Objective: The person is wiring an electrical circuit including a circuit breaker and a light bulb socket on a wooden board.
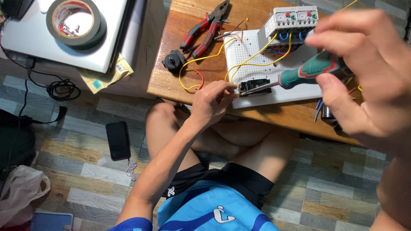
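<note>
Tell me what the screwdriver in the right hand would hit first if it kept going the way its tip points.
The right hand aims the green-handled screwdriver down-left; its tip is already at the small black component on the white perforated board. Beyond that lie the left hand's fingertips, though depth is unclear.

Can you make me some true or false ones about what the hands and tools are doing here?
1. The right hand holds a screwdriver with a green handle. True.
2. The left hand holds the pliers. False: the pliers lie alone on the table; the left hand pinches a yellow wire at the black part.
3. The screwdriver tip points at the black part on the white board. True.
4. The tape roll sits on the floor. False: it lies on a white surface.
5. A phone lies on the floor. True.
</note>
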